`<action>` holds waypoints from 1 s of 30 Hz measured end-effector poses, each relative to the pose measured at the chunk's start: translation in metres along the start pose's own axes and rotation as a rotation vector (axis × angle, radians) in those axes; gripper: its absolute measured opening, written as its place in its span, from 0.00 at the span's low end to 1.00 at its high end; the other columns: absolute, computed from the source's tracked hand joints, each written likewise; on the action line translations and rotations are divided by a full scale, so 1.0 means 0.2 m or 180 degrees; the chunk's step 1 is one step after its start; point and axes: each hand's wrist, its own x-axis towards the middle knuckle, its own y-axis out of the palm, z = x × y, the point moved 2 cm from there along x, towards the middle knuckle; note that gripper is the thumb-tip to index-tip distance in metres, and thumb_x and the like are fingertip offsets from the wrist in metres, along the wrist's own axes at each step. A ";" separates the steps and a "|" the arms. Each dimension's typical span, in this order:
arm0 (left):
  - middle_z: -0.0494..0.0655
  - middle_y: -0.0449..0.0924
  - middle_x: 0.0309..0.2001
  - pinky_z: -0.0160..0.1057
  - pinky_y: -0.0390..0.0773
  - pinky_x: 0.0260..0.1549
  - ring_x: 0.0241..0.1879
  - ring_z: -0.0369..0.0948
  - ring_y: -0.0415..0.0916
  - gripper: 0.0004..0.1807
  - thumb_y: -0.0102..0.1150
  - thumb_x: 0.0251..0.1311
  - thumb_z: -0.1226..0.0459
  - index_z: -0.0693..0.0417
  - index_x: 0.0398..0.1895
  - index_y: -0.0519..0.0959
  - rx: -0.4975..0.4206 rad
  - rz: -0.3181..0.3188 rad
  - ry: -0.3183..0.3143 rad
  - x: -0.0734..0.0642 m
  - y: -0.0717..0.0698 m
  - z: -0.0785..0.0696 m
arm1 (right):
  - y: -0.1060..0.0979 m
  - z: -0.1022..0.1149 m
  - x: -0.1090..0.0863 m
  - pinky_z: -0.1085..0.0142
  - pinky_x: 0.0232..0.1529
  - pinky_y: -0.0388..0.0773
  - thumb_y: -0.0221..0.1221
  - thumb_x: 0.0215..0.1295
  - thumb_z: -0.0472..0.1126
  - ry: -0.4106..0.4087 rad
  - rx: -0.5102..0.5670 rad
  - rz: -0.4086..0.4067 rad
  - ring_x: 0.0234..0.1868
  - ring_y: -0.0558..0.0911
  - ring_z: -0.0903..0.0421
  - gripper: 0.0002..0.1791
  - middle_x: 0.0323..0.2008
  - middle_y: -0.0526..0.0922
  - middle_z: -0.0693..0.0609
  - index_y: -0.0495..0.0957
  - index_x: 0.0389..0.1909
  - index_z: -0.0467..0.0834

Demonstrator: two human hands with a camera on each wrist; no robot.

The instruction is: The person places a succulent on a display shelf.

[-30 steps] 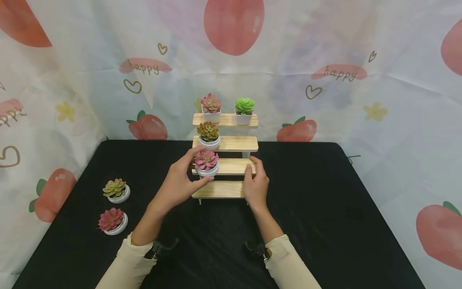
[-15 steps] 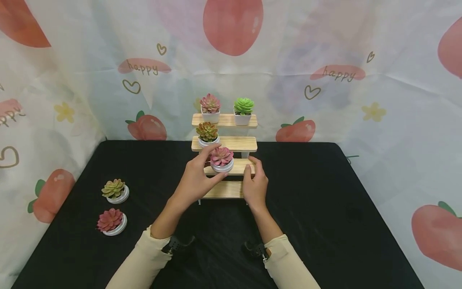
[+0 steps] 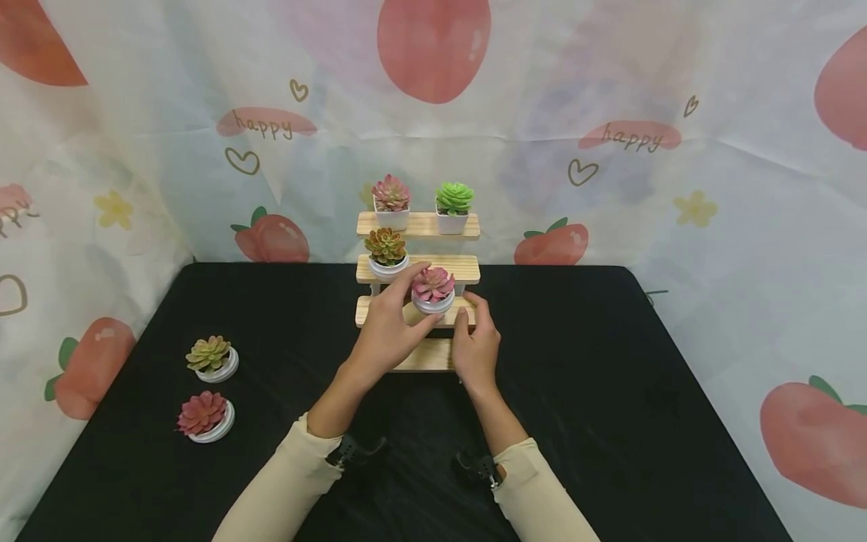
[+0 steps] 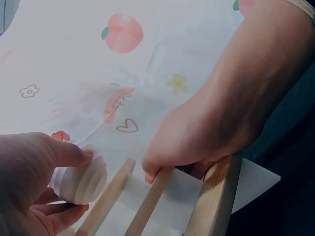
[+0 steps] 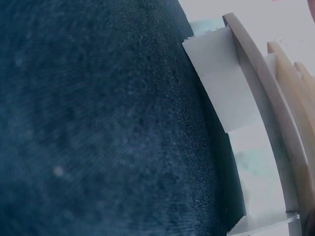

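My left hand grips a small pink potted succulent by its white round pot, thumb at the front and fingers behind. The plant is upright and overlaps the right part of the second and third tiers of a wooden tiered display stand in the head view. In the left wrist view, thumb and fingers wrap the ribbed white pot, beside the stand's planks. My right hand holds the stand's right end around the lower tiers. The right wrist view shows the stand's end and white supports.
A pink succulent and a bright green one stand on the top tier. An orange-green succulent sits at the left of the second tier. On the black tabletop, at the left, are a yellow-green succulent and a red one.
My left hand has carried the pink succulent rightward and slightly up, from the stand's left side to its right part. The right hand has stayed on the stand's right end.
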 end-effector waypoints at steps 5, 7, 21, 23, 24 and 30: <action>0.53 0.75 0.66 0.41 0.77 0.57 0.64 0.42 0.73 0.41 0.76 0.56 0.71 0.59 0.73 0.68 -0.0003 -0.0031 0.0012 0.03 0.02 -0.01 | 0.00 0.01 0.00 0.55 0.30 0.77 0.53 0.78 0.38 -0.0007 0.0015 -0.0018 0.25 0.82 0.51 0.17 0.42 0.86 0.41 0.77 0.63 0.43; 0.53 0.75 0.66 0.42 0.77 0.57 0.64 0.43 0.74 0.41 0.76 0.56 0.71 0.59 0.73 0.68 0.0018 -0.0062 0.0014 0.04 0.03 -0.01 | 0.00 0.01 0.00 0.55 0.29 0.76 0.53 0.78 0.38 -0.0007 0.0018 -0.0015 0.24 0.82 0.52 0.17 0.39 0.85 0.42 0.77 0.63 0.43; 0.55 0.77 0.65 0.48 0.75 0.59 0.64 0.47 0.74 0.41 0.77 0.57 0.70 0.58 0.73 0.68 0.0215 -0.0183 -0.0117 0.13 0.10 -0.03 | 0.00 0.00 0.01 0.56 0.30 0.77 0.53 0.78 0.40 0.0035 -0.0017 0.0015 0.24 0.82 0.53 0.17 0.50 0.85 0.45 0.77 0.63 0.45; 0.56 0.77 0.65 0.48 0.74 0.60 0.64 0.48 0.74 0.41 0.76 0.57 0.70 0.58 0.73 0.68 0.0259 -0.0205 -0.0130 0.15 0.11 -0.03 | 0.00 0.00 0.01 0.56 0.32 0.78 0.53 0.79 0.41 0.0034 -0.0016 0.0024 0.25 0.82 0.52 0.17 0.57 0.83 0.46 0.77 0.64 0.45; 0.57 0.76 0.65 0.48 0.74 0.61 0.65 0.48 0.74 0.41 0.76 0.57 0.71 0.58 0.73 0.68 0.0274 -0.0212 -0.0135 0.15 0.11 -0.03 | 0.00 0.00 0.01 0.55 0.32 0.78 0.53 0.79 0.40 0.0031 -0.0014 0.0027 0.26 0.83 0.52 0.17 0.60 0.82 0.47 0.77 0.64 0.45; 0.57 0.76 0.66 0.46 0.71 0.63 0.65 0.49 0.73 0.41 0.75 0.58 0.71 0.61 0.74 0.67 0.0417 -0.0208 -0.0205 0.19 0.14 -0.03 | 0.00 0.00 0.00 0.55 0.31 0.78 0.53 0.79 0.39 0.0029 -0.0002 0.0024 0.25 0.82 0.52 0.17 0.59 0.82 0.47 0.77 0.64 0.45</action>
